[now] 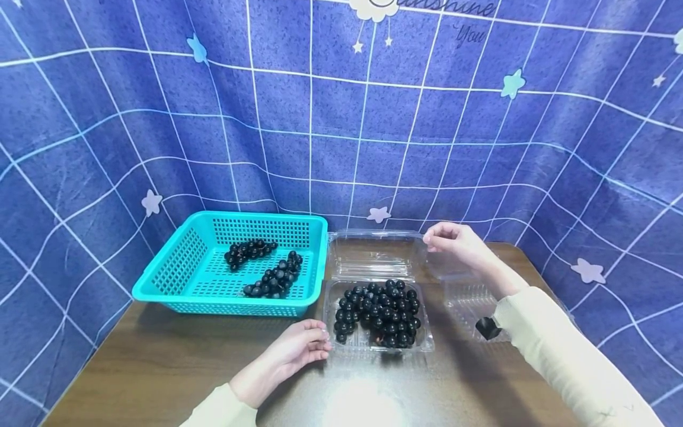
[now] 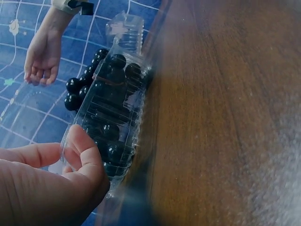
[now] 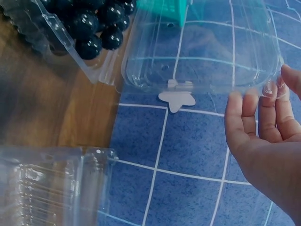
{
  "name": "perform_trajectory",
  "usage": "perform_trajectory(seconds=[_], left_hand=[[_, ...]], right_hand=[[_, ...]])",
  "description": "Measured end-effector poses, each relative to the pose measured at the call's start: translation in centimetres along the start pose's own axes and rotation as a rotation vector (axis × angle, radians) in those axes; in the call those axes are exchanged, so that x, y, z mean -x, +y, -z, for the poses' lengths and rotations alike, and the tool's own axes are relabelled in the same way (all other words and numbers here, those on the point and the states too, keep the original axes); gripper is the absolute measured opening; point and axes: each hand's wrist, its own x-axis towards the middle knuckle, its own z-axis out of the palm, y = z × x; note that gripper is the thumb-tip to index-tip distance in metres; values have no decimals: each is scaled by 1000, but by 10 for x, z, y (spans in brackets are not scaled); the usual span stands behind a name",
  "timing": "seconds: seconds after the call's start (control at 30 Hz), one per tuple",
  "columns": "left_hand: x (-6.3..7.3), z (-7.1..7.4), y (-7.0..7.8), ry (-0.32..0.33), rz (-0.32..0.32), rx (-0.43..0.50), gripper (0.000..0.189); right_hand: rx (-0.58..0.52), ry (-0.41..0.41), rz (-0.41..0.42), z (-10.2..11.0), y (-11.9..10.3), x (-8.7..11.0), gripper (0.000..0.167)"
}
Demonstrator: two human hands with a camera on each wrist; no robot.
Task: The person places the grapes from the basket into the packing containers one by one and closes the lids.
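A clear plastic clamshell box (image 1: 425,342) stands on the table with its lid (image 1: 373,249) raised at the back. Dark grapes (image 1: 380,308) fill much of its base. My left hand (image 1: 301,347) pinches the box's near left rim between thumb and fingers; in the left wrist view, the thumb (image 2: 81,143) lies against the clear wall. At the lid's far right corner, my right hand (image 1: 453,240) pinches the edge, and in the right wrist view its fingers (image 3: 250,115) line up along that edge.
A turquoise basket (image 1: 229,304) at the left holds two bunches of dark grapes (image 1: 274,277). Another clear clamshell box (image 1: 464,296) stands on the right, partly behind the right forearm. A blue checked curtain (image 1: 336,160) hangs behind and beside the wooden table (image 1: 213,356).
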Motion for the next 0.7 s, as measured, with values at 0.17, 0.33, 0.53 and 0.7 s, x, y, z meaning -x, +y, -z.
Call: perform_trajectory(seconds=[0.17, 0.33, 0.53, 0.7], left_hand=[[0, -2, 0, 14, -3, 11, 23], [2, -2, 1, 37, -9, 20, 24], [3, -3, 1, 47, -12, 25, 23], [2, -3, 0, 61, -6, 25, 25]], right_hand=[[-10, 30, 17, -2, 5, 5, 8], [4, 44, 64, -3, 8, 13, 8], [57, 67, 77, -6, 7, 22, 17], [99, 80, 103, -11, 6, 29, 17]])
